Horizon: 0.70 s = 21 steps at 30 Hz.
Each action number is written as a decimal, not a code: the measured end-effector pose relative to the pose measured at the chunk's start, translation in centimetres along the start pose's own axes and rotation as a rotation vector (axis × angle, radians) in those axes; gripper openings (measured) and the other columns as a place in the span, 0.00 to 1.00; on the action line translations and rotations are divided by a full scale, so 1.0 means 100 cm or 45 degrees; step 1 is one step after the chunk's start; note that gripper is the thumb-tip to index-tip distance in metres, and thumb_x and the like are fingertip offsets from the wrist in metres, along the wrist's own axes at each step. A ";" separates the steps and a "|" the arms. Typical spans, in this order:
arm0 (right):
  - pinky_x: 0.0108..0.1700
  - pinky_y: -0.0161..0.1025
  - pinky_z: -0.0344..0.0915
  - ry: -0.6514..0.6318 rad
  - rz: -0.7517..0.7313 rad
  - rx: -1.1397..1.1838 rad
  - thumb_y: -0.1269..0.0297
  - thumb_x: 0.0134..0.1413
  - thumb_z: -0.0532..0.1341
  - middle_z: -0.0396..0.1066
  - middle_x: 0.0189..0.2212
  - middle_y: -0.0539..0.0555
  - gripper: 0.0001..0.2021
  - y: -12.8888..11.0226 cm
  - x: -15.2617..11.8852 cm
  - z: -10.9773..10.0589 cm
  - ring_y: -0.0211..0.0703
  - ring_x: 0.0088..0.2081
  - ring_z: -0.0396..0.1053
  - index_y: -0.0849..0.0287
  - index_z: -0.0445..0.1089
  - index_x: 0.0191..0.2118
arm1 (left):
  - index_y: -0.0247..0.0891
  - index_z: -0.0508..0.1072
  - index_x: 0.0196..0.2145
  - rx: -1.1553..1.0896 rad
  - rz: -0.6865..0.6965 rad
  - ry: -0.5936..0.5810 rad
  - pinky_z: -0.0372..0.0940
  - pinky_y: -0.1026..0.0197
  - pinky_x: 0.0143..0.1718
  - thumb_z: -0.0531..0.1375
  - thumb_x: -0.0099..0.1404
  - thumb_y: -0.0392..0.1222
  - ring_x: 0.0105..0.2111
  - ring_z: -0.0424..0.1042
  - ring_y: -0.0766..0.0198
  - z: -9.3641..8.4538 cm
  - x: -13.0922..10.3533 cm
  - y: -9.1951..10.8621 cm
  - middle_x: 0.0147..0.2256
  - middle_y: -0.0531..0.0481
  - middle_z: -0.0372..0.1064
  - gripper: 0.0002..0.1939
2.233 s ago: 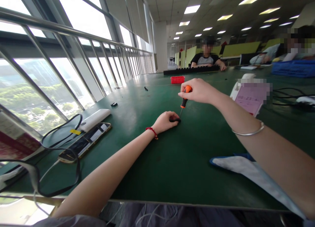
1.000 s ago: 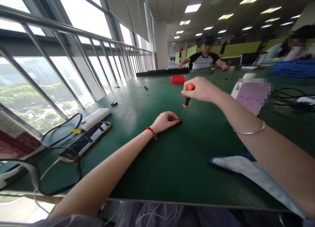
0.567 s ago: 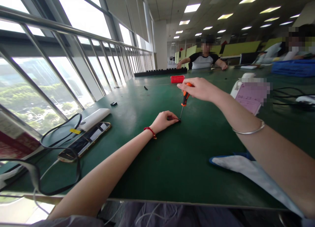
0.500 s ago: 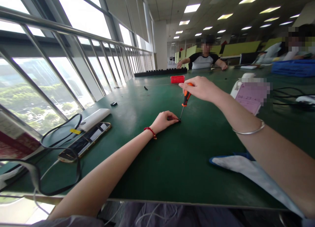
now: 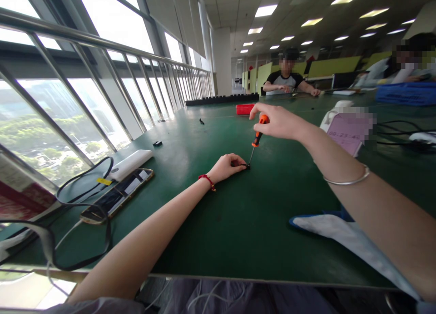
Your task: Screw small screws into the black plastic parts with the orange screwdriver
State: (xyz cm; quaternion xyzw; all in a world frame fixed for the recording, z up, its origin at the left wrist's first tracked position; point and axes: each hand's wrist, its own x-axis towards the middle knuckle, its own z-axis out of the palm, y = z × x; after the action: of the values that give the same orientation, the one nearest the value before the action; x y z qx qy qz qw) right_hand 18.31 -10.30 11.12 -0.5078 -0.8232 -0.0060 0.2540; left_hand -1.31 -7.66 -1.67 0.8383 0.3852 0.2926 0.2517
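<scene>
In my right hand (image 5: pixel 272 120) is a screwdriver (image 5: pixel 258 134) with an orange and black handle. Its thin shaft slants down, and the tip meets a small black part (image 5: pixel 248 167) on the green table (image 5: pixel 218 241). My left hand (image 5: pixel 229 166) rests on the tabletop and pinches that black part between thumb and fingers; the part is too small to name. The thumb and fingers of my right hand are around the top of the handle, with the index finger lifted off it.
A red box (image 5: pixel 245 109) and a long black rack (image 5: pixel 223 99) lie farther back. At left are a phone (image 5: pixel 117 196), a white power bank (image 5: pixel 131 164) and cables. A pink-screened phone (image 5: pixel 345 132) stands right. Two people sit beyond, near a blue basket (image 5: pixel 405 94).
My right hand's fingers have loosened and shifted on the screwdriver handle. My left hand stays on the black part. The person opposite has drawn one hand back from the black rack.
</scene>
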 end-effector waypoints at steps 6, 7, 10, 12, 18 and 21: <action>0.29 0.37 0.51 -0.005 0.020 -0.011 0.52 0.53 0.54 0.66 0.24 0.52 0.14 0.002 0.000 0.000 0.39 0.26 0.60 0.57 0.69 0.30 | 0.33 0.76 0.34 0.002 0.016 -0.001 0.63 0.65 0.32 0.61 0.58 0.45 0.29 0.67 0.67 0.000 0.000 0.001 0.30 0.49 0.71 0.12; 0.29 0.37 0.51 0.009 0.010 -0.009 0.54 0.52 0.55 0.66 0.24 0.51 0.12 0.002 0.000 0.000 0.39 0.26 0.59 0.57 0.69 0.32 | 0.33 0.76 0.34 0.000 0.015 -0.003 0.63 0.65 0.32 0.61 0.58 0.45 0.29 0.67 0.67 0.000 0.000 0.001 0.30 0.49 0.71 0.12; 0.29 0.35 0.52 -0.014 -0.001 0.041 0.61 0.46 0.60 0.67 0.26 0.50 0.13 0.001 0.000 0.000 0.38 0.26 0.60 0.56 0.67 0.41 | 0.33 0.76 0.34 -0.004 0.020 -0.006 0.62 0.65 0.32 0.61 0.58 0.44 0.29 0.67 0.67 0.000 0.000 0.000 0.30 0.49 0.71 0.12; 0.28 0.35 0.51 -0.052 0.019 0.066 0.58 0.47 0.60 0.67 0.25 0.50 0.12 0.000 -0.001 -0.001 0.38 0.25 0.59 0.56 0.68 0.38 | 0.33 0.76 0.34 0.002 0.027 -0.008 0.62 0.65 0.32 0.61 0.58 0.44 0.29 0.67 0.67 0.000 0.000 0.000 0.30 0.49 0.71 0.11; 0.29 0.36 0.52 -0.017 -0.034 0.024 0.58 0.49 0.58 0.67 0.25 0.50 0.09 0.001 0.000 -0.001 0.38 0.26 0.60 0.56 0.71 0.33 | 0.34 0.76 0.34 -0.013 0.022 -0.010 0.62 0.65 0.31 0.61 0.58 0.44 0.28 0.66 0.67 0.000 -0.001 0.000 0.29 0.50 0.71 0.11; 0.28 0.36 0.52 -0.042 -0.038 0.037 0.59 0.47 0.60 0.67 0.26 0.50 0.11 0.000 -0.001 -0.002 0.37 0.25 0.59 0.56 0.69 0.38 | 0.34 0.76 0.34 -0.019 0.013 -0.012 0.62 0.65 0.31 0.61 0.58 0.44 0.28 0.66 0.67 -0.001 -0.001 0.001 0.29 0.50 0.71 0.11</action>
State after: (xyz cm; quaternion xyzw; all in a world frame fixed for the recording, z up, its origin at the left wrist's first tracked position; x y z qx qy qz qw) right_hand 18.37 -10.42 11.24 -0.4916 -0.8348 0.0104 0.2475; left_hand -1.35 -7.75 -1.60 0.8397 0.3776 0.2927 0.2582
